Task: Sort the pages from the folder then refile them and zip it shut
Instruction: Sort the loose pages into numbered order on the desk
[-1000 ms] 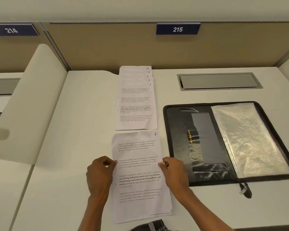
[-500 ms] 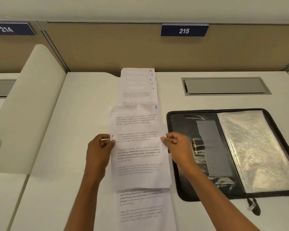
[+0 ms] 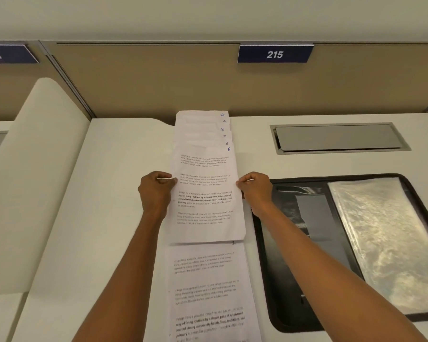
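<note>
Page 5 held over the fanned stack
The left hand (image 3: 156, 191) and right hand (image 3: 255, 191) each pinch a side edge of page 5 (image 3: 205, 201) above the sorted stack (image 3: 203, 124) at the back of the tabletop (image 3: 109, 218); the open zip folder (image 3: 311, 213) lies to the right. Set too far back, the page would hide the 6, and an uneven release could skew the fan

At centre frame the fanned pages (image 3: 203, 169) lie above a second stack (image 3: 208, 287) — open folder (image 3: 282, 314) at right, desk hatch (image 3: 339, 138) upper right
</note>
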Tool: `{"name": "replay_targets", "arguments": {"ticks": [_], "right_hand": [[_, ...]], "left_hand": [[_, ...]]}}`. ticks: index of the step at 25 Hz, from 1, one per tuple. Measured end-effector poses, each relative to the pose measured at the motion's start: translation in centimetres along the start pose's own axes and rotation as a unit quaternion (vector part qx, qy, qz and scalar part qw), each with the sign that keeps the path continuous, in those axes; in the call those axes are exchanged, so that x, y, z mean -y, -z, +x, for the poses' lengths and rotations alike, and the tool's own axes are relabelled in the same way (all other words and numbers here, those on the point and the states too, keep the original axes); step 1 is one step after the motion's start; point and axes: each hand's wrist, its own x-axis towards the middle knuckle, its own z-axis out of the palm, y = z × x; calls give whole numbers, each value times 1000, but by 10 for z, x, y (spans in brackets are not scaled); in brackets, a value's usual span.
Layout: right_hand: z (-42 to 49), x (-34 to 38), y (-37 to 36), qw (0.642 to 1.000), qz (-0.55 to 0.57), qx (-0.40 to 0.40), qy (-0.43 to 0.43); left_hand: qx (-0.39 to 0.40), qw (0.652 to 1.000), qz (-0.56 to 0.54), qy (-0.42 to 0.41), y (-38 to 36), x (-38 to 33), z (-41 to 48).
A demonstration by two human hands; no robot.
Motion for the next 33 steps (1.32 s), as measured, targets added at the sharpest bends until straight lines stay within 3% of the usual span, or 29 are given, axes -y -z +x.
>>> {"name": "replay_targets", "arguments": {"ticks": [13, 18, 21, 26, 33], "right_hand": [[25, -6, -21, 994, -103, -25, -2], [-3, -19, -4, 992, -103, -44, 64], [-44, -37, 7, 987, -98, -62, 109], [-127, -76, 15, 984, -141, -24, 109], [-193, -109, 27, 965, -251, 73, 17]], "left_hand": [[-27, 997, 75, -1, -17, 12, 19], [-48, 985, 138, -94, -4, 38, -1], [-59, 979, 167, -98, 10, 64, -33], [-62, 977, 196, -61, 25, 94, -106], [-26, 966, 259, 5, 35, 113, -199]]}}
